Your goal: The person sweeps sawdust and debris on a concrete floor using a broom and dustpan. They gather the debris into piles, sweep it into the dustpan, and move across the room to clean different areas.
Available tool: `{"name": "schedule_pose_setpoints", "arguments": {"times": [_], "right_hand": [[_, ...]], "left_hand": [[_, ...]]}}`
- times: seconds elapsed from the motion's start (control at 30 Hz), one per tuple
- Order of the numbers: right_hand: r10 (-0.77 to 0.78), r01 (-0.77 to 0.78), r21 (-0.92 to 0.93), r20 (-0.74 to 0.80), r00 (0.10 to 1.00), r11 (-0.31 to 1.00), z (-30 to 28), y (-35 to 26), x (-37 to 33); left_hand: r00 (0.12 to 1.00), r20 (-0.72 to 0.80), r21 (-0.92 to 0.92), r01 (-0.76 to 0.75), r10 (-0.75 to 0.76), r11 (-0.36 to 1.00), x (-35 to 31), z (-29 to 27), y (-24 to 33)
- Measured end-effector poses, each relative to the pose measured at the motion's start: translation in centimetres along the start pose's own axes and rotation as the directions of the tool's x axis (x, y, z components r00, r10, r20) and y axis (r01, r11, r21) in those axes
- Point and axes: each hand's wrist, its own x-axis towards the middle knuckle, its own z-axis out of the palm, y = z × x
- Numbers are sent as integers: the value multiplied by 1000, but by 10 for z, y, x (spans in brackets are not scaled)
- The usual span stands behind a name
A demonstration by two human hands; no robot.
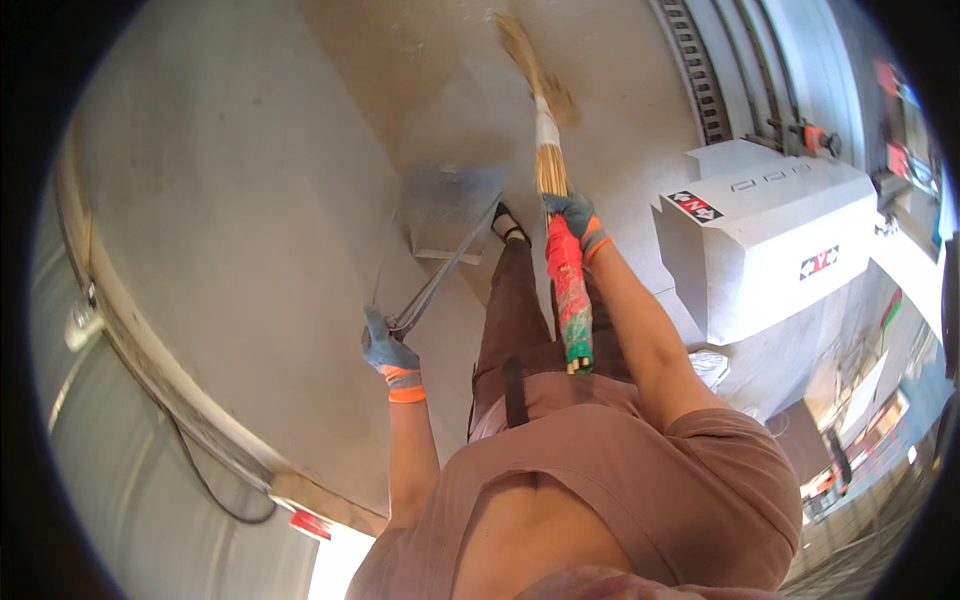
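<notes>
My left hand (pixel 390 350), in a grey glove with an orange cuff, is closed round the long thin grey handle of a metal dustpan (pixel 450 210). The pan hangs or rests low beside my foot; blur hides whether it touches the floor. In my right hand (pixel 574 220), gloved alike, is a straw broom (pixel 548 130). I grip it around the middle, below its white binding. Its handle end, wrapped in red and green, points back toward my body, while the bristles reach forward over the floor.
To the right stands a white machine housing (pixel 770 250) with red-and-black labels. Behind it run machine rails and a slotted cable chain (pixel 695 70). A corrugated wall (pixel 130 400) with a dark cable (pixel 200 480) curves along the left. The smooth floor (pixel 250 200) bears a brownish patch.
</notes>
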Motion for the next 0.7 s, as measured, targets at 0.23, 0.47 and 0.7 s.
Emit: {"name": "schedule_pose_setpoints", "arguments": {"times": [0.23, 0.47, 0.7], "right_hand": [[311, 134, 722, -449, 838, 679, 0, 11, 6], [347, 298, 941, -336, 876, 158, -91, 35, 134], [388, 279, 955, -295, 873, 97, -177, -63, 215]], "left_hand": [[986, 154, 18, -65, 61, 998, 41, 49, 33], [977, 190, 166, -130, 98, 978, 94, 132, 97], [980, 177, 230, -131, 91, 964, 138, 199, 123]]}}
